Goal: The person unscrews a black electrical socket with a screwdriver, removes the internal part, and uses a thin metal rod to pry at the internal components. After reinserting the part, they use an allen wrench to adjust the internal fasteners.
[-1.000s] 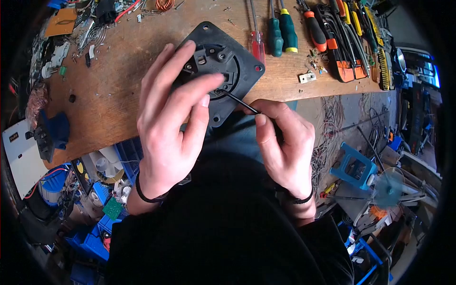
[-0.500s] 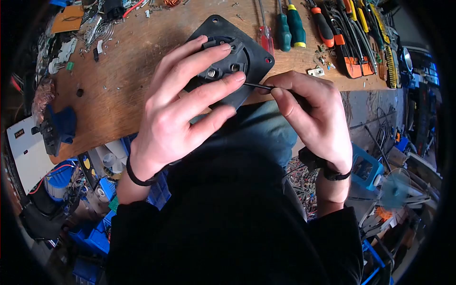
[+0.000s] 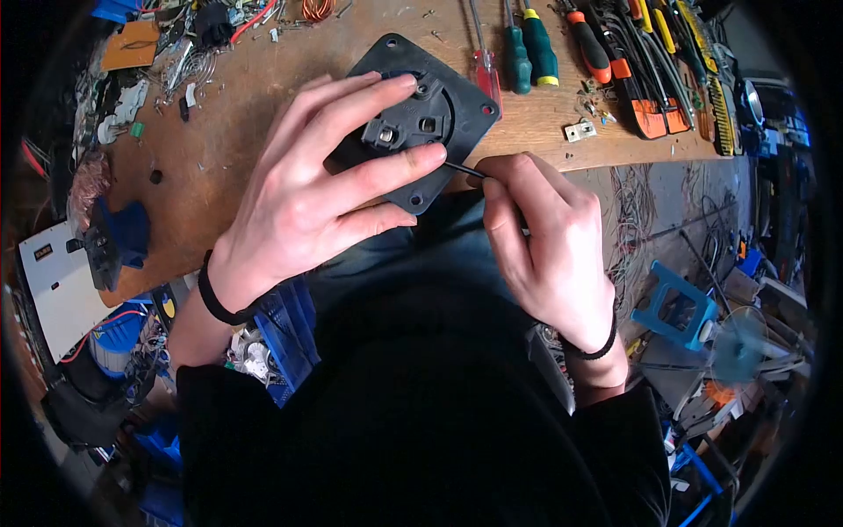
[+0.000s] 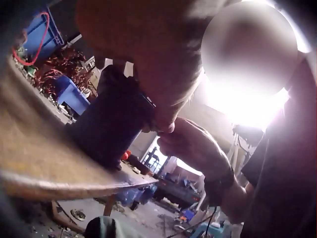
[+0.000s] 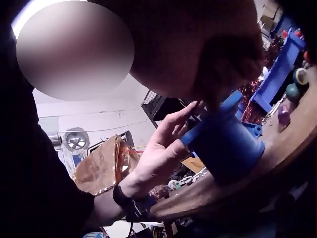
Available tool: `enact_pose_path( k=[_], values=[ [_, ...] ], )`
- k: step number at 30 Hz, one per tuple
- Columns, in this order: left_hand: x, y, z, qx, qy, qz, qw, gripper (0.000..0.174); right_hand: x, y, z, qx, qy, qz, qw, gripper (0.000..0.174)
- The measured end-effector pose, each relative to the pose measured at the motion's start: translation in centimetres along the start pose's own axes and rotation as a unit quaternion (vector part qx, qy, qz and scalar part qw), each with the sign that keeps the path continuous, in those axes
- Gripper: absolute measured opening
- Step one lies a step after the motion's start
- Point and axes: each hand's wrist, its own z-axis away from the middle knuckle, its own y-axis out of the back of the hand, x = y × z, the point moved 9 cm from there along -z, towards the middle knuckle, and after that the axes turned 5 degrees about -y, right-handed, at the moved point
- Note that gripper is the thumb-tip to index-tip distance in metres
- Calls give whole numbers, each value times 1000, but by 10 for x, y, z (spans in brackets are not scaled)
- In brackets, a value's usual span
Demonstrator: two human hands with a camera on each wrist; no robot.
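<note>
A black square plate [image 3: 481, 132] with a round recessed centre and metal contacts lies tilted at the bench's front edge, on a blue body [image 5: 228, 148] seen in the right wrist view. My left hand [image 3: 325, 189] spreads nearly straight fingers over its left side, the index fingertip beside a thin black shaft [image 3: 464, 169]. My right hand [image 3: 553, 241] pinches this shaft between thumb and curled fingers, to the right of the plate. The shaft's tip is hidden behind the left index finger. In the left wrist view the body [image 4: 111, 121] stands on the bench.
Behind the plate lie a red-handled screwdriver [image 3: 486, 79], two green-handled ones [image 3: 540, 53] and an orange-black tool [image 3: 590, 51]. A small metal part [image 3: 580, 132] is near the right edge. A similar blue-black part [image 3: 123, 237] stands at left, scrap [image 3: 127, 110] beyond it.
Since a second ago, the plate has turned slightly and my left fingers have spread across its contacts. My right hand has shifted a little right, still holding the shaft.
</note>
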Motion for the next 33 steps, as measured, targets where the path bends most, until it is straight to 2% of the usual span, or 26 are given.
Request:
enact_pose_path(
  k=[2, 3, 6, 10, 14, 16, 18, 19, 24, 33],
  values=[
    [10, 5, -9, -49, -43, -73, 995, 70, 3, -2, -2, -8, 3, 10, 1000, 10],
    [8, 9, -14, -45, -49, -74, 995, 70, 4, -3, -3, -18, 7, 23, 1000, 13],
    [7, 2, -27, -128, -145, -68, 979, 81, 5, 0, -9, -31, 20, 9, 999, 19],
    [6, -13, -35, -103, -194, -21, 975, 81, 20, 7, -17, -64, 13, -33, 997, 18],
    [12, -25, -35, -25, -141, -28, 989, 79, 32, 25, -29, -78, 28, -50, 995, 20],
    [17, -27, -34, 13, -110, -61, 992, 69, 36, 26, -32, -94, 28, -66, 993, 20],
    [19, -27, -34, 22, -114, -69, 991, 70, 38, 30, -36, -103, -8, -68, 992, 20],
    [19, -27, -34, 30, -111, -72, 991, 71, 37, 29, -35, -97, 18, -58, 993, 19],
    [19, -28, -34, 36, -115, -64, 991, 69, 32, 29, -28, -64, 33, -45, 996, 19],
    [18, -27, -32, 51, -104, -47, 992, 67, 23, 27, -13, -15, -17, 43, 999, 16]
  ],
)
